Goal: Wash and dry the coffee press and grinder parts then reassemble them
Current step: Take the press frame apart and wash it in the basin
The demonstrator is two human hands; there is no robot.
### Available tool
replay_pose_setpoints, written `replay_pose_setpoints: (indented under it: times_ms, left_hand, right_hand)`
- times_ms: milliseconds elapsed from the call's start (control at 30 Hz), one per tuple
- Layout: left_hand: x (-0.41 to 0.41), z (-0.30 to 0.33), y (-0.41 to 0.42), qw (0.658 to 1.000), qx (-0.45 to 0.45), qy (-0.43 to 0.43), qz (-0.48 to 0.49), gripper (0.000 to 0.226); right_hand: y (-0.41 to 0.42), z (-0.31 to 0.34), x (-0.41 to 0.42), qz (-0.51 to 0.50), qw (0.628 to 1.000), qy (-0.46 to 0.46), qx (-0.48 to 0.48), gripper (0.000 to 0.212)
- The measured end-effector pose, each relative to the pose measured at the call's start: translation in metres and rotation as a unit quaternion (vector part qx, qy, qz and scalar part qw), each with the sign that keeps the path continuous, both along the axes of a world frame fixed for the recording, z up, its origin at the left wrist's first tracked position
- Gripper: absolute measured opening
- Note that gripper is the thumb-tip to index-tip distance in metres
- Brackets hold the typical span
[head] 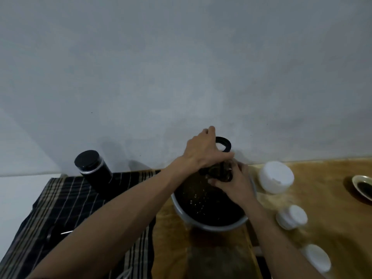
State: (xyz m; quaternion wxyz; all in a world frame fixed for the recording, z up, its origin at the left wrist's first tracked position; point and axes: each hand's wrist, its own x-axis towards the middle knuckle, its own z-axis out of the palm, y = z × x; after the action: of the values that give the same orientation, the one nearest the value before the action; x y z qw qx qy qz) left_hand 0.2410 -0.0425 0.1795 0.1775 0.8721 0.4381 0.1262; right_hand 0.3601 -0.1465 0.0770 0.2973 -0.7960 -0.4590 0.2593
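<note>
Over a grey basin (181,213) of dark water, both hands work on a dark coffee-press part (222,174). My left hand (203,152) grips it from above, fingers curled round it. My right hand (233,183) holds its lower side from the right. A black ring-shaped part (226,144) shows just behind my left hand; what holds it is hidden. Most of the held part is covered by my fingers. On the dark checked cloth (66,200) at the left lie dark pieces with a thin metal rod (66,232).
A black-lidded jar (92,168) stands at the cloth's far edge by the wall. White lidded containers (275,179), (291,217), (317,257) line the wooden table (332,218) to the right. A small dish with dark contents (363,188) sits at the far right.
</note>
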Motion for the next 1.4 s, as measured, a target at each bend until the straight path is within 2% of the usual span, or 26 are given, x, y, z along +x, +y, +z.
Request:
replay_pose_setpoints:
  times_ms: [233, 333, 433, 500, 600, 733, 867, 967, 1100, 1200, 1300, 1400]
  left_hand:
    - [-0.050, 0.057, 0.036, 0.990, -0.080, 0.083, -0.087, 0.074]
    - [-0.089, 0.076, 0.053, 0.991, -0.070, 0.073, -0.089, 0.069]
    - [-0.129, 0.075, 0.065, 0.993, -0.079, 0.054, -0.065, 0.055]
    - [-0.158, 0.060, 0.072, 0.994, -0.097, 0.046, -0.035, 0.052]
    - [-0.196, 0.019, 0.083, 0.992, -0.121, 0.029, 0.007, 0.056]
    - [-0.217, -0.042, 0.090, 0.987, -0.148, 0.045, 0.052, 0.097]
    - [-0.221, -0.092, 0.100, 0.980, -0.181, 0.072, 0.049, 0.111]
    - [-0.220, -0.112, 0.105, 0.975, -0.197, 0.095, 0.042, 0.109]
    - [-0.221, -0.124, 0.109, 0.971, -0.186, 0.148, 0.029, 0.084]
    - [-0.219, -0.123, 0.109, 0.964, -0.193, 0.179, 0.023, 0.076]
    - [-0.212, -0.112, 0.103, 0.953, -0.189, 0.236, 0.024, 0.080]
    - [-0.212, -0.070, 0.103, 0.961, -0.201, 0.189, 0.019, 0.089]
  right_hand:
    - [0.032, 0.019, -0.035, 0.058, 0.997, -0.039, 0.005, 0.088]
    - [0.058, 0.030, -0.070, 0.107, 0.993, -0.031, 0.024, 0.074]
    - [0.085, 0.029, -0.101, 0.136, 0.990, 0.003, 0.032, 0.087]
    - [0.104, 0.023, -0.124, 0.156, 0.987, 0.022, 0.017, 0.094]
    - [0.131, 0.001, -0.157, 0.183, 0.982, 0.026, -0.023, 0.081]
    - [0.150, -0.042, -0.185, 0.217, 0.972, 0.015, -0.092, 0.077]
    - [0.157, -0.084, -0.200, 0.209, 0.966, 0.009, -0.151, 0.077]
    - [0.161, -0.102, -0.206, 0.192, 0.966, 0.006, -0.174, 0.075]
    - [0.167, -0.116, -0.210, 0.178, 0.966, 0.018, -0.186, 0.073]
    - [0.169, -0.118, -0.208, 0.192, 0.962, 0.010, -0.195, 0.073]
    - [0.173, -0.108, -0.200, 0.246, 0.941, -0.060, -0.225, 0.054]
    - [0.180, -0.080, -0.185, 0.302, 0.910, -0.153, -0.240, 0.028]
